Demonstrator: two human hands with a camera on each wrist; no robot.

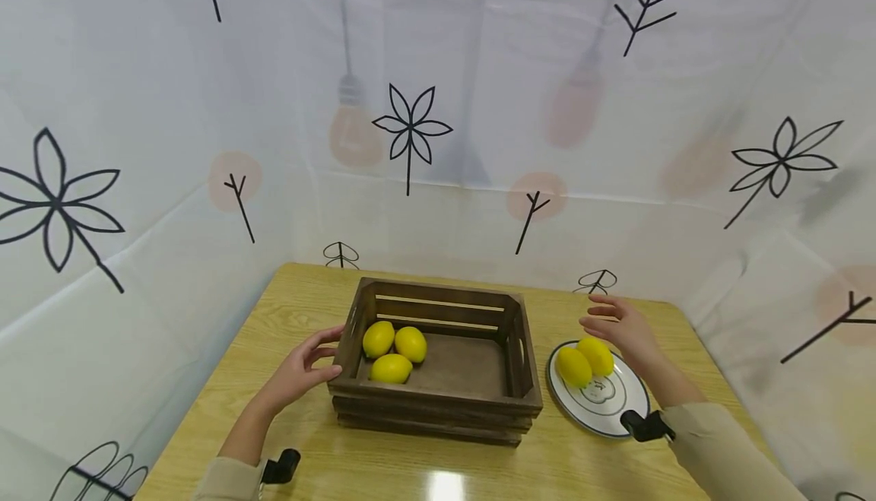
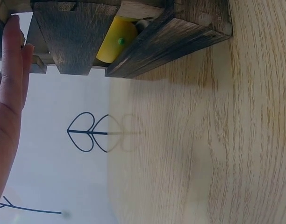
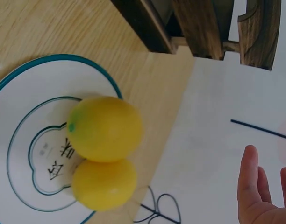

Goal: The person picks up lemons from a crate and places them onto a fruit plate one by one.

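1. Yellow lemons are split between two places: three lie in the left part of the wooden crate, at the middle of the head view, and a touching pair sits on the white plate, right of centre.

2. The left hand, left of centre in the head view, touches the crate's left side with fingers fairly straight, not wrapped round the wood. Such a light touch might let the crate slide if it were knocked, or shift it if the hand pressed sideways.

3. The right hand, at the right of the head view, is near the plate's upper edge, its fingers loosely extended and apart, with nothing in them. In the right wrist view it appears at lower right, clear of the fruit.

4. Because the pair touch, a grasp at one could nudge the other; smooth and rounded, it might roll over the low rim onto the table.

5. Both lemons lie toward the plate's upper left in the head view, so pushing down there could perhaps tip it.

6. The black wrist mount shows against the plate's lower right edge; if it hung low, it could catch the rim.

7. Any lemon carried low toward the crate could strike its raised right wall.
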